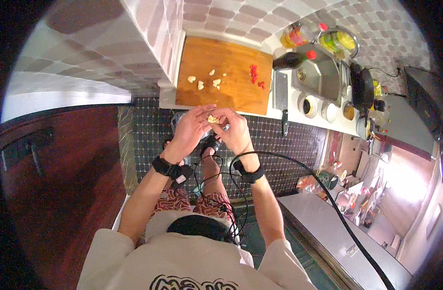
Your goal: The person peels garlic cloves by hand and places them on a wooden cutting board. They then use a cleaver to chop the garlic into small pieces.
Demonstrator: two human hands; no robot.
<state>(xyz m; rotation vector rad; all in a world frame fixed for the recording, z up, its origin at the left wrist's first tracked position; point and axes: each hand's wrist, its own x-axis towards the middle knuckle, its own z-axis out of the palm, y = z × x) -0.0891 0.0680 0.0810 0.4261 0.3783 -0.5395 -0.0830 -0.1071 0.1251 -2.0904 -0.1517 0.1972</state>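
Both of my hands meet just off the front edge of a wooden cutting board [228,96]. My right hand [234,128] pinches a small pale yellowish piece [212,119], perhaps garlic or ginger, between thumb and fingers. Beside it, my left hand [190,130] has its palm turned inward and its fingers extended, near or touching the same piece; a firm hold by it does not show. Several pale pieces that look like garlic cloves [201,85] lie on the board's left half. Chopped red pieces [253,73], apparently chili pepper, lie near its right edge.
A cleaver [281,90] lies right of the board, its black handle overhanging the counter edge. Beyond are a steel sink [317,78], a dark bottle with a red cap [288,61], cups [329,112] and black pans [362,85]. A black cable [315,174] loops past my right forearm.
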